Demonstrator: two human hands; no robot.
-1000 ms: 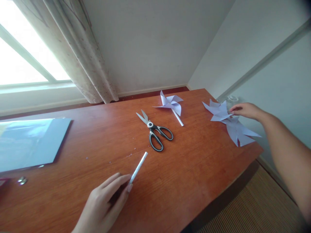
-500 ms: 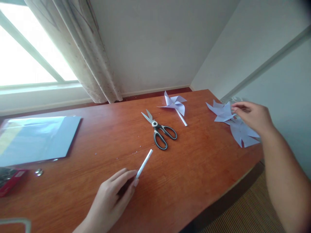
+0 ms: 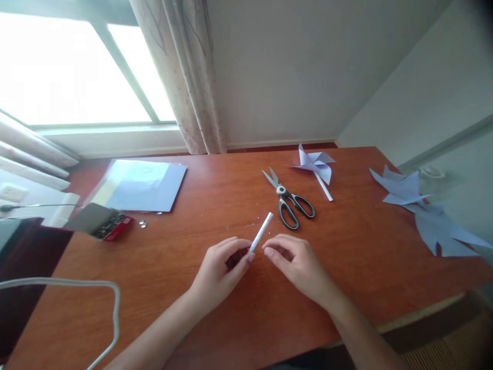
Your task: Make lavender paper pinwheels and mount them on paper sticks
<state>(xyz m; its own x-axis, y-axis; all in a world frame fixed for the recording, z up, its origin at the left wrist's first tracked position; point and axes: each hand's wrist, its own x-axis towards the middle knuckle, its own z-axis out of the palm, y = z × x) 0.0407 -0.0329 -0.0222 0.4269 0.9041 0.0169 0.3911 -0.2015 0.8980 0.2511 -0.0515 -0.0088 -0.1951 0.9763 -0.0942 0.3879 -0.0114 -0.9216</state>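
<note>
Diagonally, paper stick point(image 3: 262, 232) toward scissors point(image 3: 289, 201).

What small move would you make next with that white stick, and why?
Probably close the right hand onto the white stick. The left hand pinches its lower end, its upper end pointing toward the scissors, and the right fingertips sit just beside it, seemingly not yet touching.
</note>
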